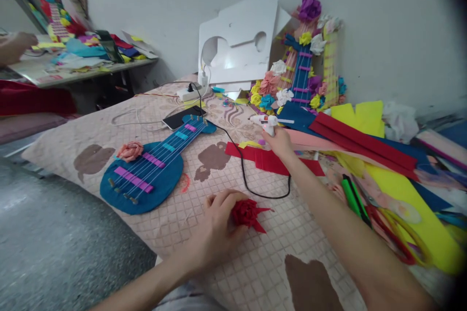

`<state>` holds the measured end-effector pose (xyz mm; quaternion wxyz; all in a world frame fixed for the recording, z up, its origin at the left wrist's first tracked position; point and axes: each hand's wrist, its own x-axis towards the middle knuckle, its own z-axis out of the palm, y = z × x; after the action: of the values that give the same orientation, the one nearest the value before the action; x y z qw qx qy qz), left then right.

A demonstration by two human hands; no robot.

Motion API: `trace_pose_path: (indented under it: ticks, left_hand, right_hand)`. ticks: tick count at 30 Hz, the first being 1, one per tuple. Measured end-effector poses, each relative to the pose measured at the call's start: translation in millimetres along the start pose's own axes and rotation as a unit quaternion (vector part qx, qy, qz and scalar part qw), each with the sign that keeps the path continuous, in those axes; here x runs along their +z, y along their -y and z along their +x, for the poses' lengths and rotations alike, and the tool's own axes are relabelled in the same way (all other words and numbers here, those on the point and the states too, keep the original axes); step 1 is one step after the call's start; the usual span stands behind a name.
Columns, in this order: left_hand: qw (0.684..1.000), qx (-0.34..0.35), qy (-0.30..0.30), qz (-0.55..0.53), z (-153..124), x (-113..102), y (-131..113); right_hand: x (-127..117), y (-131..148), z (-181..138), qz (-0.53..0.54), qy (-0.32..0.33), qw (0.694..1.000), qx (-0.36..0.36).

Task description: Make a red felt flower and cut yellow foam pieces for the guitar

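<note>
My left hand (221,221) is closed around a red paper flower (246,214), low over the near part of the table. Pointed red tips stick out from the flower's right side. Farther off, my right hand (279,142) grips a white hot glue gun (268,121), its nozzle facing left and a glue stick showing at the back. A black cord (251,189) curves across the cloth below it. To the left lies a blue toy guitar (146,175) with purple and light-blue strips, strings and a pink paper flower (130,150) on its edge. Red paper strips (270,161) lie beneath my right wrist.
On the right are scissors (397,233), a green cutter (353,199) and yellow paper (401,194). A phone (184,117) and power strip (189,92) sit behind the guitar. Decorated guitars (302,73) and white cut-out boards (237,41) lean on the wall. Another person's hand (16,46) shows far left.
</note>
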<state>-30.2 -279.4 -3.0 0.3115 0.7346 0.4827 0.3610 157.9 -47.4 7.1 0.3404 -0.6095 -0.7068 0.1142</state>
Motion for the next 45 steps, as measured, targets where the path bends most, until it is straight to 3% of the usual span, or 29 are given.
trace_pose_path:
  ticks: [6,17,21,24,30,33,37,45]
  left_hand:
    - [1.000,-0.002,-0.004,0.006,1,0,0]
    - [1.000,0.000,-0.010,0.012,-1,3,3]
    - [1.000,0.005,-0.005,0.011,0,2,2]
    - [1.000,0.004,-0.006,0.020,0,3,5]
    - [0.999,0.008,-0.001,0.033,-1,2,7]
    - [0.999,0.009,-0.006,0.037,-1,2,5]
    - [0.999,0.002,-0.009,0.043,-2,3,4]
    - [0.998,0.023,-0.016,0.049,-1,4,7]
  right_hand:
    - [24,-11,17,-0.017,0.026,0.999,-0.012]
    - [7,-20,8,0.041,0.017,0.998,-0.042]
    - [-13,-12,-22,0.077,-0.027,0.995,-0.057]
    - [-35,1,-65,0.122,-0.065,0.983,-0.119]
    - [-68,15,-165,0.122,0.017,0.975,-0.186]
    - [-75,16,-198,0.124,0.075,0.961,-0.234]
    - [-74,18,-214,0.112,0.125,0.953,-0.252]
    - [-62,34,-201,0.095,0.174,0.949,-0.245]
